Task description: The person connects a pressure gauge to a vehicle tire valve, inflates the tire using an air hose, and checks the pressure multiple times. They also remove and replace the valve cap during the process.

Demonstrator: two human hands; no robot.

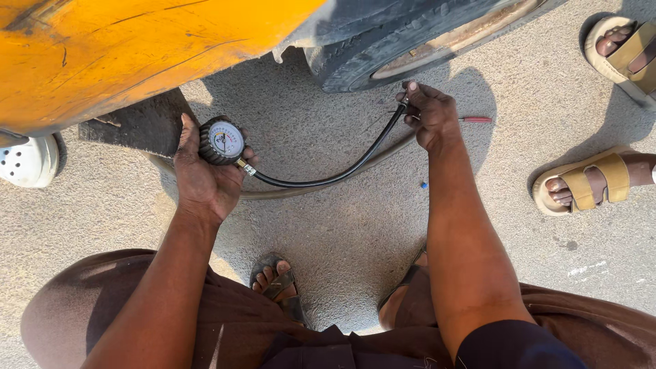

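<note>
Left hand (201,179) grips gauge (221,141), tyre (403,37) cut off, valve hidden

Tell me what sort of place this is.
Likely a roadside tyre-service spot outdoors: rough concrete ground, a vehicle tyre under an orange body panel, and a dial pressure gauge in the left hand.

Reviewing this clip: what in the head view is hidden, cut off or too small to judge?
- Gauge reading: dial too small, head view.
- Hose tip at the tyre: hidden by the right hand, so whether it sits on a valve cannot be told.
- Tyre and yellow body: cut off by the top edge.
- Grip of the left hand on the gauge: underside hidden.
- Bystander's sandalled feet: cut by the right edge.
</note>
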